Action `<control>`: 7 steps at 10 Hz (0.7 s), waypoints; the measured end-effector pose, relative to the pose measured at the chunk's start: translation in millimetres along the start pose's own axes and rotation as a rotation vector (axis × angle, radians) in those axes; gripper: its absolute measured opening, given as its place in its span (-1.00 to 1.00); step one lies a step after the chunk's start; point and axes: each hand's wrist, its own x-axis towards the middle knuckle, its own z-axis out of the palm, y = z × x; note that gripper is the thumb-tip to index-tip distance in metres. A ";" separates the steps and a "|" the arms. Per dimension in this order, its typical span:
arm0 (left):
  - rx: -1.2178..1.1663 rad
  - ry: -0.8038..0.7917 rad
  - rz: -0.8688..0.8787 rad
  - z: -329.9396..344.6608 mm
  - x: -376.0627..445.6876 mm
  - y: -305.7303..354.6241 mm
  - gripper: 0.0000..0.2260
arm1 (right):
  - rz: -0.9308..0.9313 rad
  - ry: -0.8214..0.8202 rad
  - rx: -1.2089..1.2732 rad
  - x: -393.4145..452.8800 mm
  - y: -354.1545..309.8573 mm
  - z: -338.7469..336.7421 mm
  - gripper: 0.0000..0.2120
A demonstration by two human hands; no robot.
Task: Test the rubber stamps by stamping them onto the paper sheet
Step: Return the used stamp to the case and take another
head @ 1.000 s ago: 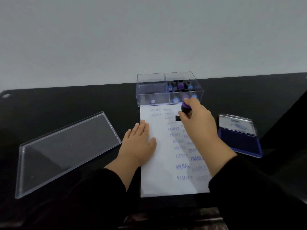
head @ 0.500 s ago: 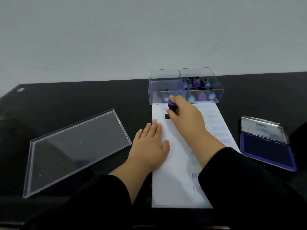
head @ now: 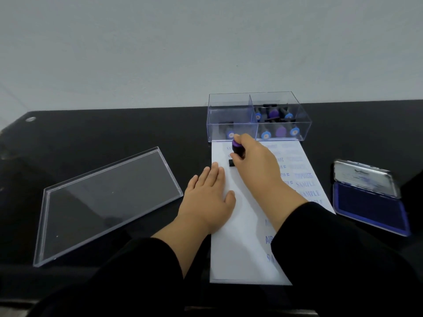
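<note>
A white paper sheet [head: 242, 227] lies on the black table, covered with several blue prints such as SAMPLE and AIR MAIL. My right hand [head: 256, 165] grips a purple-handled rubber stamp [head: 237, 149] whose black base rests on the paper's upper left part. My left hand [head: 207, 197] lies flat with straight fingers on the sheet's left edge. Behind the sheet stands a clear two-compartment box [head: 231, 110]; its right half holds several stamps [head: 278, 124] and its left half holds one. An open blue ink pad [head: 368, 207] sits to the right.
The box's clear lid [head: 107, 200] lies flat on the table to the left of my hands. A grey wall rises behind the table's far edge. My black sleeves cover the paper's lower corners.
My right hand has carried the stamp from the paper's upper middle leftward to its upper left area. The camera has swung left; my left hand stays on the sheet.
</note>
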 end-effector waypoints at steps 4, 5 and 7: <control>0.000 0.003 0.000 -1.2 -0.7 0.3 -0.46 | 0.002 0.003 0.032 0.4 1.1 1.3 -0.71; -0.009 0.004 -0.004 -1.5 -1.5 1.4 -0.46 | -0.007 0.014 0.058 -1.3 2.2 3.1 -0.72; -0.012 0.004 -0.010 -1.0 -2.1 0.9 -0.46 | 0.122 0.116 0.344 -1.2 8.9 -7.4 -0.73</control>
